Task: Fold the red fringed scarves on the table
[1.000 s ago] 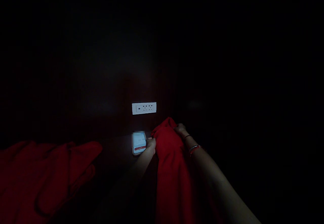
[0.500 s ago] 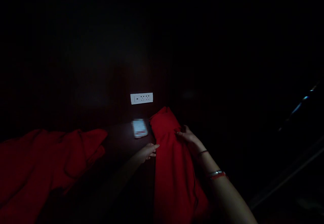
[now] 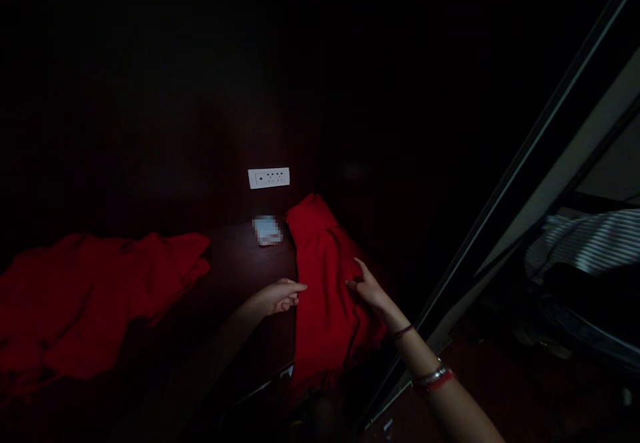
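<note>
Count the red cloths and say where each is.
2. One red cloth lies stretched between the left hand and right hand; the crumpled cloth lies far left. Darkness may hide more.

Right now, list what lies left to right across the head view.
Crumpled red cloth → left hand → long red cloth → right hand → door frame → striped fabric. Socket and phone skipped: both sit above the left hand.
</note>
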`<state>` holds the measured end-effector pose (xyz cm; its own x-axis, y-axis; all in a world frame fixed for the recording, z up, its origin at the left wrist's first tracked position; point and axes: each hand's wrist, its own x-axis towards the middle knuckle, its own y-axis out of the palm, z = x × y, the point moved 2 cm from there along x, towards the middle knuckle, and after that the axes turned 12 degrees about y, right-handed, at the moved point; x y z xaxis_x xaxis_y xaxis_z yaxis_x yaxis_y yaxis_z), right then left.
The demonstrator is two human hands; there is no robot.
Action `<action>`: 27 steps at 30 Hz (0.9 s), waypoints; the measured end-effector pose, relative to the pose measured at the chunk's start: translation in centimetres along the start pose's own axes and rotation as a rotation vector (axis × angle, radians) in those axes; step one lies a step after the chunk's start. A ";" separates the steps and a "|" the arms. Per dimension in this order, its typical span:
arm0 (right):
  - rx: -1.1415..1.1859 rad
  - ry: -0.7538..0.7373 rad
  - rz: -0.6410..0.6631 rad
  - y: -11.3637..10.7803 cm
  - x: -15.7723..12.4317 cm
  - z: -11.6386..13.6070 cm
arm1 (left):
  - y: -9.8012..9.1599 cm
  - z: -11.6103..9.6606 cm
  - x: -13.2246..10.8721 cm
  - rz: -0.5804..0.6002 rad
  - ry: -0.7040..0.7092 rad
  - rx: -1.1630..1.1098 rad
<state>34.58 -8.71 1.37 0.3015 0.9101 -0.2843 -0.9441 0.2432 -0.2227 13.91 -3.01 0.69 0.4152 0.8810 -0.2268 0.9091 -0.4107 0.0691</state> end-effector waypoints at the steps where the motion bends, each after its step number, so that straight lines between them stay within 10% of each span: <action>1: 0.010 -0.014 -0.004 0.1 -0.2 0.2 | 0.2 0.1 -0.3 0.026 -0.036 -0.015; 10: 0.425 0.033 0.338 1.5 -3.6 0.3 | 0.3 0.8 -1.4 0.162 -0.059 -0.137; 16: 0.554 0.198 0.271 1.3 -4.3 -0.5 | 1.8 1.3 -2.0 0.195 -0.128 -0.346; 27: 0.454 -0.098 0.212 -2.8 -6.2 3.8 | 4.9 -1.7 -3.2 0.106 -0.121 -0.589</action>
<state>34.86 -13.73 7.30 0.1034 0.9771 -0.1857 -0.9526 0.1510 0.2642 17.13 -7.44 3.40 0.5291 0.7954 -0.2957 0.7426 -0.2654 0.6150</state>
